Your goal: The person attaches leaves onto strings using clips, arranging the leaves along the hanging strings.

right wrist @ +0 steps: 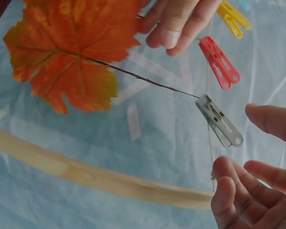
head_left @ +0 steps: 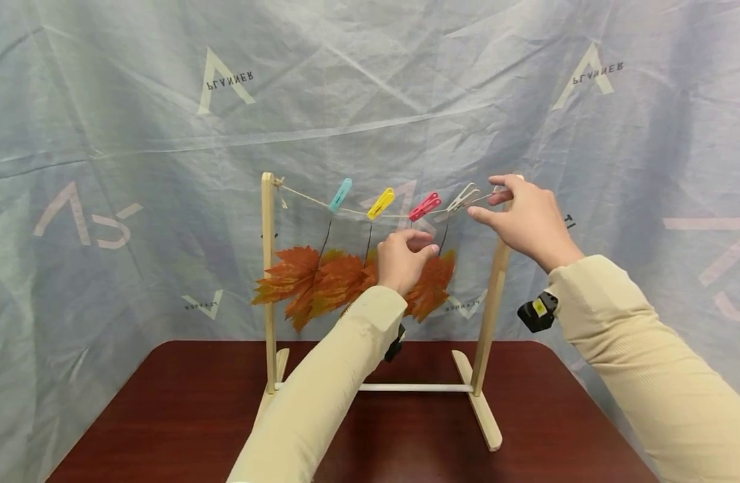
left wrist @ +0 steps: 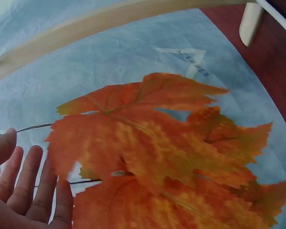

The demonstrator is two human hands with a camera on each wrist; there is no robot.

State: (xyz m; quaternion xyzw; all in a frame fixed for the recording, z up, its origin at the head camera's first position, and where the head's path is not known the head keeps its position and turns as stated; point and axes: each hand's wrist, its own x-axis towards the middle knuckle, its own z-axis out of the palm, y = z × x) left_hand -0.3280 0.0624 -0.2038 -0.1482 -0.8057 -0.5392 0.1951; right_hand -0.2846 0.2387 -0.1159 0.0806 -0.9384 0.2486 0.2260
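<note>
Four colours of plastic clothespin grip the string: a turquoise clothespin (head_left: 341,194), a yellow clothespin (head_left: 381,203), a red clothespin (right wrist: 219,63) and a grey clothespin (right wrist: 219,121). Orange artificial maple leaves (left wrist: 143,138) hang from them by dark stems. Beside the grey clothespin, my right hand (head_left: 533,218) has thumb and fingers spread apart, holding nothing. My left hand (head_left: 402,260) is just below the red clothespin, in front of the leaves and partly hiding them. Its fingers are extended and loose near the stems (left wrist: 34,127); whether they touch one is unclear.
A wooden frame with a left post (head_left: 268,282) and a right post (head_left: 492,308) carries the string (head_left: 306,196). Its feet and white crossbar (head_left: 414,388) stand on a dark red table (head_left: 164,416). A grey printed cloth (head_left: 134,121) hangs behind.
</note>
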